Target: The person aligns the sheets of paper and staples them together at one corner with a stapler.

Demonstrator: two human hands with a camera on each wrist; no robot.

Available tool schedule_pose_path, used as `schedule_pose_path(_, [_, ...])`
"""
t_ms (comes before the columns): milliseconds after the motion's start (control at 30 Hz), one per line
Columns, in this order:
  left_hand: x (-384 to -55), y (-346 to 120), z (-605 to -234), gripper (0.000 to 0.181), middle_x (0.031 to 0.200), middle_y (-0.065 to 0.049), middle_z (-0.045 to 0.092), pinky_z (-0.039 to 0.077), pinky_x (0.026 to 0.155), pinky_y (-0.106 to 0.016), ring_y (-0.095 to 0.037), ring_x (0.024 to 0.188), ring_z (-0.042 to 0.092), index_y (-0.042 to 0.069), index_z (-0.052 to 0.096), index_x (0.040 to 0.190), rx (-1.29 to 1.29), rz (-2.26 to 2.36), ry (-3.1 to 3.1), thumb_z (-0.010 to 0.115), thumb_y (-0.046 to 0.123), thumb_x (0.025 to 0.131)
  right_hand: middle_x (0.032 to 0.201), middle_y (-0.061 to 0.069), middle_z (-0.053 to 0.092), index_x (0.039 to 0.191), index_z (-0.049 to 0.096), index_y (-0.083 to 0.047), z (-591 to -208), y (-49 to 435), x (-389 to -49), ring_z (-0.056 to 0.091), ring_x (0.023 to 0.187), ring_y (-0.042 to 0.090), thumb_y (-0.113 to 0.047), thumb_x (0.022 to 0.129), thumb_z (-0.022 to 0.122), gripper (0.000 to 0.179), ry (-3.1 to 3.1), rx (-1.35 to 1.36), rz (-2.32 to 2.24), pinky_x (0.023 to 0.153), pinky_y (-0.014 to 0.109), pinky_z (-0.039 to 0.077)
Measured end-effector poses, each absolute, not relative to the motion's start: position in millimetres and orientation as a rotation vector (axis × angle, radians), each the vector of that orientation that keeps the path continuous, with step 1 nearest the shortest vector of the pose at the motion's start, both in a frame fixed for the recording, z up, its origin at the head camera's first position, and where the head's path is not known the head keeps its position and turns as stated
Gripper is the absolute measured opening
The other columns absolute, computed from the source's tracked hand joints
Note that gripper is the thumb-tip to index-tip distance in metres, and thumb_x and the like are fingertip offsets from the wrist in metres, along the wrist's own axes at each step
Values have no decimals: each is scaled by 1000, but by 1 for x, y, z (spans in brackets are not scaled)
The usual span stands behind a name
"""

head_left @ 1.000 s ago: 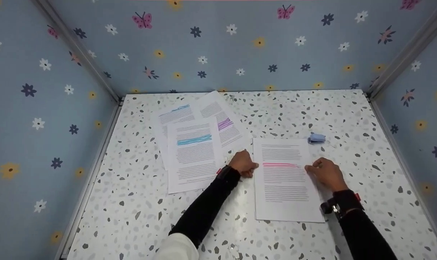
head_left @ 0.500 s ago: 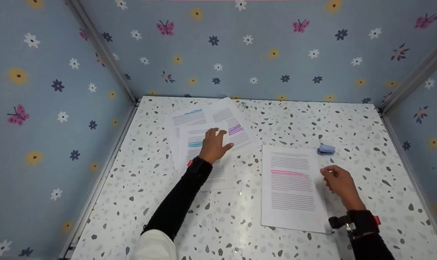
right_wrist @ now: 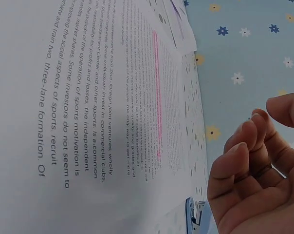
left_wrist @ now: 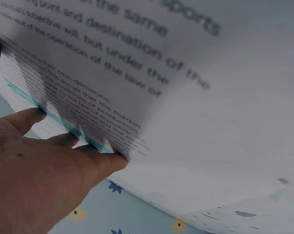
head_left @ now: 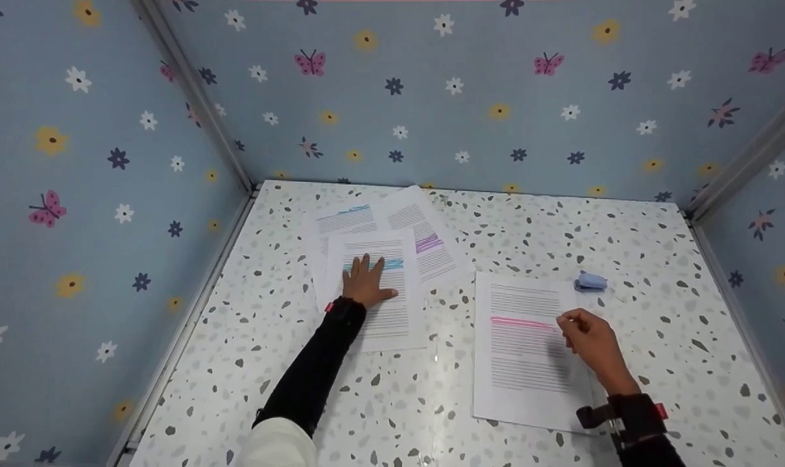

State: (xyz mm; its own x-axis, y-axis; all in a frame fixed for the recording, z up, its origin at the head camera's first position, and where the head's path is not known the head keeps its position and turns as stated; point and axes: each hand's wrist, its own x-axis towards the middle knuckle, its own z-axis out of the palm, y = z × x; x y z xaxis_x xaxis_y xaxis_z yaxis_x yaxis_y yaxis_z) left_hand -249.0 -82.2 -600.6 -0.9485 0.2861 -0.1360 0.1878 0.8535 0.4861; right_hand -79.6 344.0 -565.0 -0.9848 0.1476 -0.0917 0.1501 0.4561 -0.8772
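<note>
My left hand (head_left: 365, 285) lies with fingers spread on a printed sheet (head_left: 389, 324) that bears a blue highlighter stroke. In the left wrist view its fingertips rest beside that blue stroke (left_wrist: 25, 95). Over the right edge of a printed page (head_left: 529, 370) with a pink highlighted line is my right hand (head_left: 590, 340), fingers loosely curled. The right wrist view shows nothing between its thumb and fingers. A small light blue stapler (head_left: 590, 281) sits just beyond the page's upper right corner.
Partly under the left sheet are a page with blue marks (head_left: 347, 220) and a tilted page with purple marks (head_left: 409, 217). The speckled white table (head_left: 392, 408) meets flower-patterned panels (head_left: 431, 97) at the back and both sides.
My left hand has left the pink-marked page's left edge, swung left and settled on the blue-marked sheet. My right hand stays near the pink-marked page's right edge. The head view has shifted.
</note>
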Motion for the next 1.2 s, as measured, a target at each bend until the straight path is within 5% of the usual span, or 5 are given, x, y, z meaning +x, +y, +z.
schedule_pose_path(367, [-247, -84, -606, 87, 163, -28, 19, 13, 116, -68, -47, 151, 10, 5, 34, 158, 397, 691, 2795, 76, 42, 91, 86, 24, 59, 111, 63, 4, -571, 346, -83, 56, 74, 41, -36, 105, 58, 40, 2691, 249, -1598, 60, 29, 47])
schedule_pose_path(633, [-232, -64, -598, 89, 163, -25, 20, 17, 116, -67, -46, 151, 13, 10, 34, 159, 501, 572, 2757, 77, 44, 89, 83, 22, 58, 112, 63, 4, -568, 340, -84, 55, 68, 29, -35, 104, 59, 40, 2660, 216, -1643, 59, 29, 45])
schedule_pose_path(1200, [-216, -50, -598, 88, 162, -24, 26, 20, 115, -66, -45, 150, 18, 11, 38, 157, 559, 543, 2788, 80, 44, 87, 89, 28, 59, 112, 64, 4, -570, 331, -90, 58, 72, 36, -32, 104, 60, 37, 2640, 226, -1615, 59, 30, 48])
